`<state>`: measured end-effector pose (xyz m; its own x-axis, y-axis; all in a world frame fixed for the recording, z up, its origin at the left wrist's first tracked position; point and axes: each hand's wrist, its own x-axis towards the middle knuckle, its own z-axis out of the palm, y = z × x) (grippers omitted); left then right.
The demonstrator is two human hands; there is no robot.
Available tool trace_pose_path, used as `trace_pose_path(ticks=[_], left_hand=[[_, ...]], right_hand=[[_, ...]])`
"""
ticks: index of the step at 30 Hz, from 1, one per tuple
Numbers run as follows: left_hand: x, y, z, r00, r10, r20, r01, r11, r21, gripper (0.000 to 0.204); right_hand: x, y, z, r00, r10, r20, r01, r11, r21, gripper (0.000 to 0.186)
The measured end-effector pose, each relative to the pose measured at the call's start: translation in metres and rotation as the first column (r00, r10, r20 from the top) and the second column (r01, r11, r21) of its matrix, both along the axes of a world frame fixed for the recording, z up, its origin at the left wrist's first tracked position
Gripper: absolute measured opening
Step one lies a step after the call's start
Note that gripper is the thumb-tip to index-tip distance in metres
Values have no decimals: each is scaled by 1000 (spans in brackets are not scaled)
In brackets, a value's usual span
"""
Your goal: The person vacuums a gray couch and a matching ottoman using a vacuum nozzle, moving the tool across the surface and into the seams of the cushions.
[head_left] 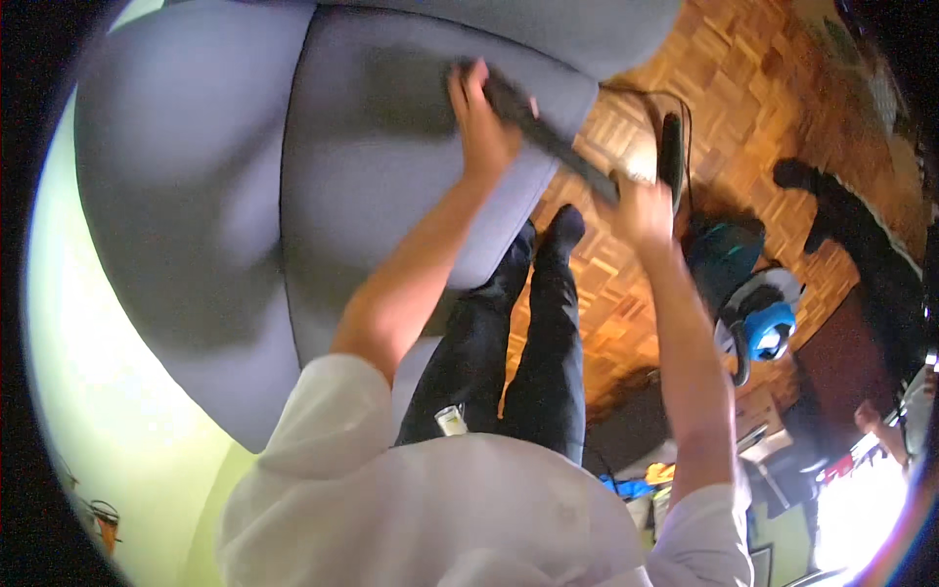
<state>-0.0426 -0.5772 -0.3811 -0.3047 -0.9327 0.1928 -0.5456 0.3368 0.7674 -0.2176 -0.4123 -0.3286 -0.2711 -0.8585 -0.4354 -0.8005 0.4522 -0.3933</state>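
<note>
Grey sofa (362, 210) filling the left, parquet floor (611, 303) to the right, blue-and-grey appliance (755, 328) on it, dark tube (561, 147) (slightly blurred) slanting over the sofa's right edge, left hand (485, 129) clamped on its far part, right hand (643, 209) on its near.

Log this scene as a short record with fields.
Left hand: closed around the thicker, upper end of a dark tube; left hand, dark tube
Right hand: right hand closed around the tube's lower end, slightly blurred
Beneath the tube: grey upholstery and its edge; contact cannot be told
Floor: wooden parquet floor
Person's right: blue-and-grey appliance on the floor
</note>
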Motion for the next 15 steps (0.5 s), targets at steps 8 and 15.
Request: trace_pose_path(ticks=[8, 15], left_hand=[[35, 19, -10, 985, -61, 162, 56, 998, 34, 78], [9, 99, 5, 757, -538, 370, 427, 837, 343, 96]], right_hand=[[29, 6, 36, 955, -78, 287, 42, 991, 127, 45], [76, 167, -12, 676, -628, 385, 553, 778, 299, 40]])
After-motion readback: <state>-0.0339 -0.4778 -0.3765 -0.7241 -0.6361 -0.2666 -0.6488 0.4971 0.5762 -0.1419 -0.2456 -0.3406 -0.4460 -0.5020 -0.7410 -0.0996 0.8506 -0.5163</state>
